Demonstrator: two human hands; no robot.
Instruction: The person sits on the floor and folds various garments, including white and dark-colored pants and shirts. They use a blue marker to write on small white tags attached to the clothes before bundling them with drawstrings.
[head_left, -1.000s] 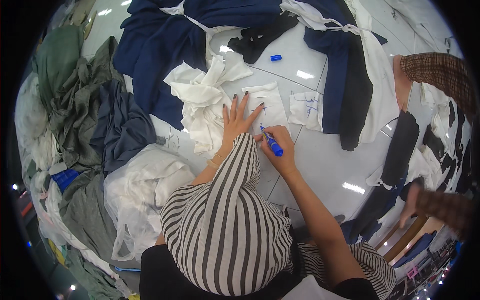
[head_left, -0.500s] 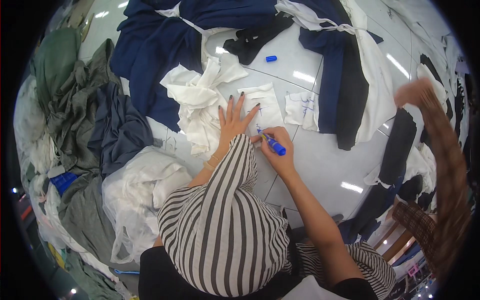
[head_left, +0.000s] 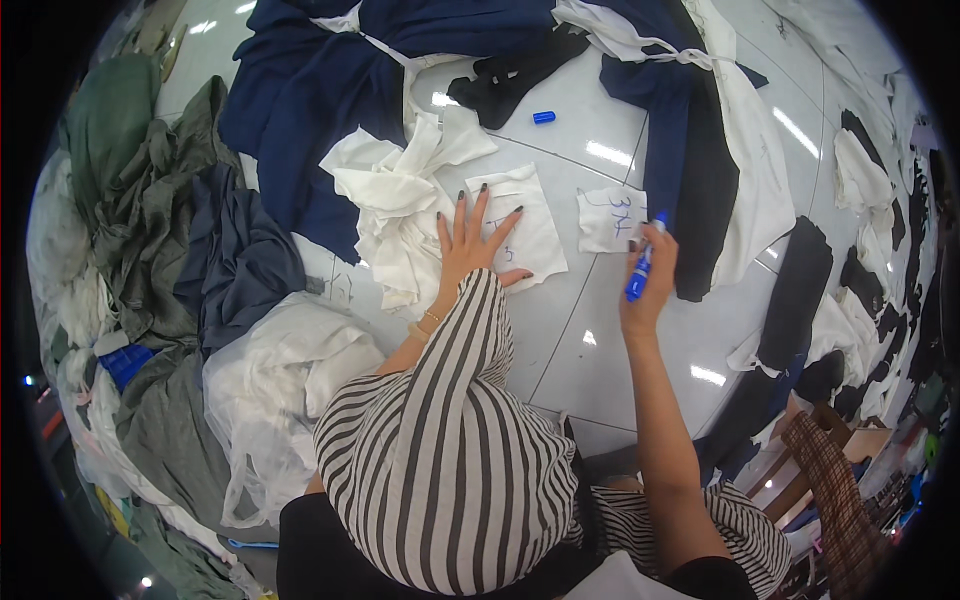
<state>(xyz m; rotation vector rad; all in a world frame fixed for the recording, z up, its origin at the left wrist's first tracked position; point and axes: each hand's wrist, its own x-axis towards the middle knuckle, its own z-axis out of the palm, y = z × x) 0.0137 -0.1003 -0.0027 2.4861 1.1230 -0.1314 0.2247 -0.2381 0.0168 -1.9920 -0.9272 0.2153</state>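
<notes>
Nearest, across the left part of the larger white cloth piece [head_left: 542, 245]: left hand [head_left: 468, 245], spread flat with fingers apart, gripping nothing. On the larger piece: blue strokes, partly covered by that hand, hence only partly legible as finished or unfinished. To the right of the larger piece, across a gap of tile: smaller white cloth piece [head_left: 600, 228], likewise bearing blue writing and apparently complete. Farther to the right of the larger piece: right hand [head_left: 652, 272], fingers closed round a blue marker [head_left: 637, 284]; fingertip contact with the smaller piece not certain. Beyond the larger piece: blue cap [head_left: 543, 117], loose on the tiles, recapping thus not done. Any further strokes: impossible to tell.

Edges and room. Near right of the larger piece: broad tile floor [head_left: 590, 345], probably the easiest space for the right arm. Near left of the larger piece: translucent plastic bag [head_left: 275, 375]. Close beside its left edge: crumpled white cloth [head_left: 385, 190], limiting sideways travel. To its far right: long black panel [head_left: 706, 180], a side boundary. Beyond it, past the cap: black scrap [head_left: 510, 85]
</notes>
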